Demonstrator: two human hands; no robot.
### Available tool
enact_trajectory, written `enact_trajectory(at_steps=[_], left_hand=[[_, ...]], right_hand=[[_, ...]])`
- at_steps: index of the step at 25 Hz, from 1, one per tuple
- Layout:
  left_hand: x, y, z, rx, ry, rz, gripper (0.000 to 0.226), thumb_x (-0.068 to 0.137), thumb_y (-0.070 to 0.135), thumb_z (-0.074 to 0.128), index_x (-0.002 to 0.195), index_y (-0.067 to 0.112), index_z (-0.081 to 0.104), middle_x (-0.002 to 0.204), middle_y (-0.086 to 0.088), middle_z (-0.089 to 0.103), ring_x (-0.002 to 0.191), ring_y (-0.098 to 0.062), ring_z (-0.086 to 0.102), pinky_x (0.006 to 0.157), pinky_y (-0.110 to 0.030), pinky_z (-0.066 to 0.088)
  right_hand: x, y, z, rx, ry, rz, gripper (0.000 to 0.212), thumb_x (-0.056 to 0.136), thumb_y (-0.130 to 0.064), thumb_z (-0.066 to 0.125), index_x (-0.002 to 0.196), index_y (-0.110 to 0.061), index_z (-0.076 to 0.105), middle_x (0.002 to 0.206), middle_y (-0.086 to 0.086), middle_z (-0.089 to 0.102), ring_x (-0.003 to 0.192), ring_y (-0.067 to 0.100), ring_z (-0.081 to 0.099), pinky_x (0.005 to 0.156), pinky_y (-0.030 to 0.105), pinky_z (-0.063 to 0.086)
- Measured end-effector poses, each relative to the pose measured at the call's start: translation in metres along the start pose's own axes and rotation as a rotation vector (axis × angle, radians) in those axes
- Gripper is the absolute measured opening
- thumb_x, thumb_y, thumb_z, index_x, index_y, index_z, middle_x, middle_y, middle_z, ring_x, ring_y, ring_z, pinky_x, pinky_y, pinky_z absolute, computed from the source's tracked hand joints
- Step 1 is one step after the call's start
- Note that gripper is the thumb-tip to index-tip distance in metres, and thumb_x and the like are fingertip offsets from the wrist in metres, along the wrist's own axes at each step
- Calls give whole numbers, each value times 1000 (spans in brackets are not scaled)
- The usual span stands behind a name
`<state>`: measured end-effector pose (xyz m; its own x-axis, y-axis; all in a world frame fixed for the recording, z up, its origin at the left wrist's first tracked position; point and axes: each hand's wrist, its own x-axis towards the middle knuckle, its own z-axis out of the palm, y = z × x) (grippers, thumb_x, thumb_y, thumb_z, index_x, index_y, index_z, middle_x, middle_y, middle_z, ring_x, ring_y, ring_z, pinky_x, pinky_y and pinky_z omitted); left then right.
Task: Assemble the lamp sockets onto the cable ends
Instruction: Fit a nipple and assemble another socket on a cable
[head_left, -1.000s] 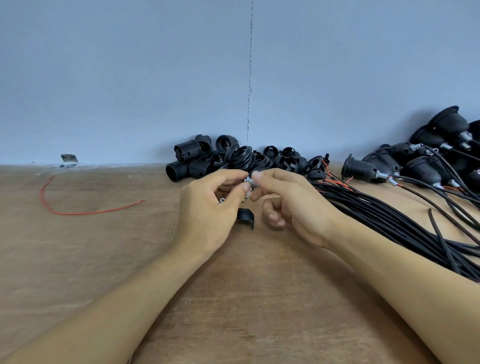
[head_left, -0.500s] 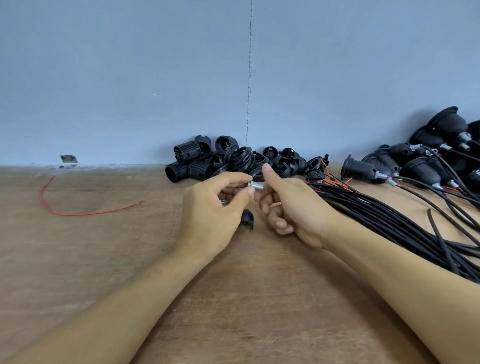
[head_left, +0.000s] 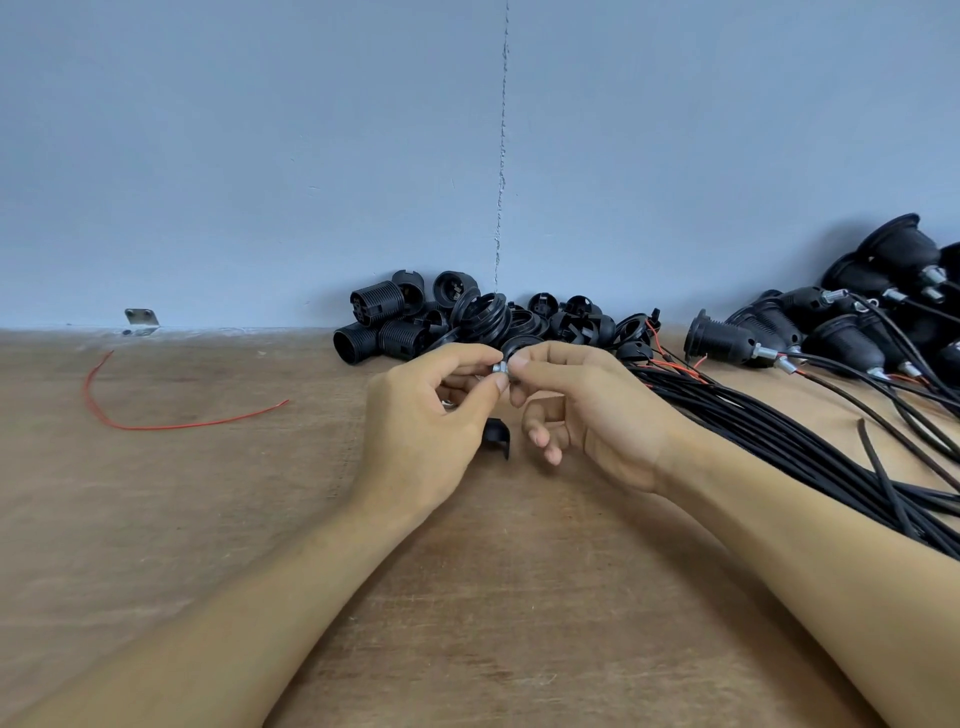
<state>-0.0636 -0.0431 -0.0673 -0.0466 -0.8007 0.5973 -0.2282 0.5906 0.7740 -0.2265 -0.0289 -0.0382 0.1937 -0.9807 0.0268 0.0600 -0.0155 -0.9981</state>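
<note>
My left hand (head_left: 426, 421) and my right hand (head_left: 587, 410) meet above the middle of the wooden table (head_left: 208, 519). Between thumb and forefinger of both hands sits a small silver metal fitting (head_left: 500, 368), pinched from each side. A small black plastic piece (head_left: 496, 438) hangs just below my left thumb; how it is held is hidden. A pile of loose black socket parts (head_left: 467, 322) lies against the wall behind my hands. A thick bundle of black cables (head_left: 779, 441) runs under my right forearm toward the right edge.
Assembled black sockets on cables (head_left: 810, 332) are heaped at the far right. A loose red wire (head_left: 156, 423) curves on the table at the left. A small metal bracket (head_left: 140, 319) sits by the blue wall.
My right forefinger, raised half a second ago, has come down onto the silver fitting. Both hands stay close together at the same spot.
</note>
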Motion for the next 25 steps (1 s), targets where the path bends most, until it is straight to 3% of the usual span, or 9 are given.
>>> enact_trajectory(at_steps=[2, 5, 7, 9, 13, 17, 20, 25], left_hand=[[-1, 0, 1, -9, -10, -2, 21, 86, 8, 79, 98, 25, 78, 87, 15, 77, 85, -3, 73, 78, -21, 58], [-1, 2, 1, -3, -14, 10, 21, 86, 8, 79, 98, 25, 78, 87, 17, 76, 85, -2, 72, 76, -16, 55], [0, 1, 0, 1, 0, 11, 23, 86, 8, 79, 96, 28, 78, 86, 17, 76, 83, -3, 73, 76, -18, 56], [1, 0, -1, 1, 9, 10, 23, 86, 8, 79, 95, 30, 77, 85, 18, 76, 83, -4, 73, 76, -20, 57], [-1, 1, 1, 15, -7, 19, 22, 85, 9, 79, 97, 28, 78, 87, 18, 76, 85, -2, 72, 75, -14, 53], [0, 1, 0, 14, -13, 31, 25, 86, 8, 79, 95, 31, 77, 86, 17, 76, 84, -3, 72, 76, -17, 55], [-2, 1, 1, 15, -22, 21, 21, 85, 8, 80, 97, 24, 78, 86, 16, 76, 84, -3, 72, 75, -14, 54], [-1, 1, 0, 12, -21, 17, 20, 86, 7, 79, 96, 24, 79, 84, 13, 76, 84, -6, 72, 76, -19, 56]], right_hand=[[0, 1, -1, -26, 22, 10, 30, 101, -34, 56, 86, -9, 60, 67, 5, 56, 41, 14, 48, 35, 21, 38], [1, 3, 1, -38, 32, 57, 48, 99, -53, 49, 93, -6, 61, 69, 10, 59, 40, 17, 47, 34, 20, 36], [0, 0, 1, -34, -8, 22, 33, 100, -39, 56, 97, -6, 59, 76, 9, 60, 43, 15, 47, 36, 21, 35], [0, 1, -2, -52, -14, -5, 24, 100, -28, 58, 91, -6, 58, 70, 5, 58, 42, 13, 45, 35, 20, 32], [0, 4, 1, -104, 64, 43, 47, 99, -50, 50, 81, -8, 58, 59, 6, 55, 34, 13, 39, 34, 16, 25], [-1, 3, -1, -95, 33, 13, 35, 99, -41, 58, 83, -10, 57, 68, 7, 57, 36, 12, 38, 35, 16, 25], [2, 4, -2, -115, 102, 59, 51, 98, -55, 50, 75, -10, 57, 55, 5, 52, 33, 13, 36, 34, 15, 25], [0, 3, -5, -96, 29, -12, 28, 99, -34, 59, 87, -9, 58, 64, 2, 51, 37, 12, 41, 35, 17, 28]])
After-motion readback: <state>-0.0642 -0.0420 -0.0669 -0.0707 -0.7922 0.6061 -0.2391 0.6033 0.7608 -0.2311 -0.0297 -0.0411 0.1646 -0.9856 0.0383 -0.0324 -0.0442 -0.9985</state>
